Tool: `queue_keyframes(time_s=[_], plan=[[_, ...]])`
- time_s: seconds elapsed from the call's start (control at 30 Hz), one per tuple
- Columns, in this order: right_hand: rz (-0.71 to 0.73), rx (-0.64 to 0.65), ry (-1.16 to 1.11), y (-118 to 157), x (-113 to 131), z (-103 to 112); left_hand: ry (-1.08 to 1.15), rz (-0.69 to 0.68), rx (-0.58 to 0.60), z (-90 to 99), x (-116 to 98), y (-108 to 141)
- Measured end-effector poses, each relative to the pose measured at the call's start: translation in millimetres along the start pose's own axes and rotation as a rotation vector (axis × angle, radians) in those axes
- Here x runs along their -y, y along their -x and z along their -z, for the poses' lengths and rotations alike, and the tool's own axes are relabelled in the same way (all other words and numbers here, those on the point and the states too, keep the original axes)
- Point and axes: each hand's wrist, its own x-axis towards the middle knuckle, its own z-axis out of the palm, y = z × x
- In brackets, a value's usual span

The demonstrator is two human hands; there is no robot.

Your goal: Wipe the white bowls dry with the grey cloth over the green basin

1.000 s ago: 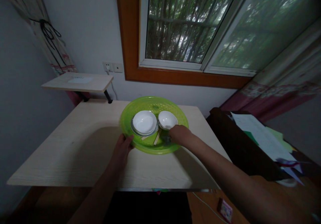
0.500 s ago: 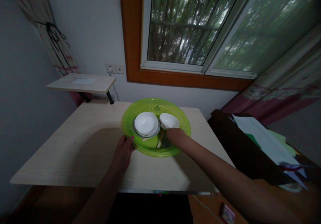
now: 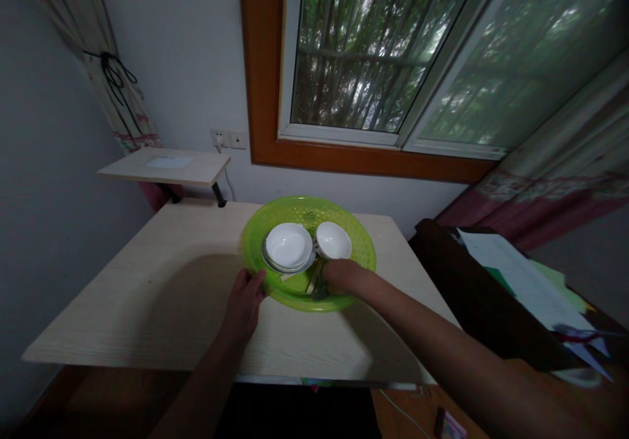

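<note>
A round green plastic basin [image 3: 361, 236] rests on the table. Its near-left rim is pinched by my left hand [image 3: 247, 295], thumb on top and fingers outside. In the basin, a stack of white bowls [image 3: 289, 246] sits on the left. Just to the right, a single white bowl [image 3: 333, 240] leans toward me. My right hand [image 3: 341, 275] is closed at that bowl's near edge, its fingertips hidden behind the hand. Light wooden chopsticks [image 3: 313, 280] lie between the stack and my right hand, close to a dark patch that I cannot identify.
The pale wooden table [image 3: 196, 321] carries a small raised shelf [image 3: 167, 167] with a paper at the back left. To the right stands a dark brown piece of furniture [image 3: 442, 275] with papers [image 3: 521, 268] on it. A window is behind.
The single white bowl has tipped, its opening facing me more. My right hand has shifted slightly lower at its near edge. My left hand stays on the basin's rim.
</note>
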Motion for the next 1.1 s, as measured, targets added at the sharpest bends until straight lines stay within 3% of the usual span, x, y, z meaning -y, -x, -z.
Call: queue_keyframes(time_s=[0.17, 0.3, 0.4, 0.5, 0.6, 0.7, 0.8, 0.87, 1.0, 1.1], plan=[[0.379, 0.121, -0.384, -3, 6, 3, 0.015, -0.004, -0.008, -0.5, 2, -1], [0.416, 0.168, -0.626, 5, -2, 4, 0.017, 0.002, -0.006, -3.2, 0, 0], [0.366, 0.170, -0.491, 21, -16, 13, 0.035, 0.008, -0.008, -4.2, 0, 0], [0.168, 0.124, -0.186, 39, -34, 29, 0.047, 0.015, -0.011, -3.8, 0, -1], [-0.115, -0.004, 0.117, 48, -49, 41, 0.052, 0.015, -0.011, -3.0, -1, -1], [-0.252, -0.161, 0.284, 48, -58, 43, 0.043, 0.006, -0.012, -1.7, -4, -4], [-0.252, -0.254, 0.334, 47, -59, 38, 0.040, -0.001, -0.016, 0.8, -8, -9], [-0.229, -0.245, 0.317, 49, -56, 35, 0.014, 0.004, -0.031, 3.2, -11, -15], [-0.128, -0.105, 0.170, 51, -47, 30, -0.038, 0.011, -0.061, 9.0, -23, -37], [0.033, 0.002, -0.048, 50, -39, 24, 0.004, -0.036, -0.089, 13.6, -34, -60]])
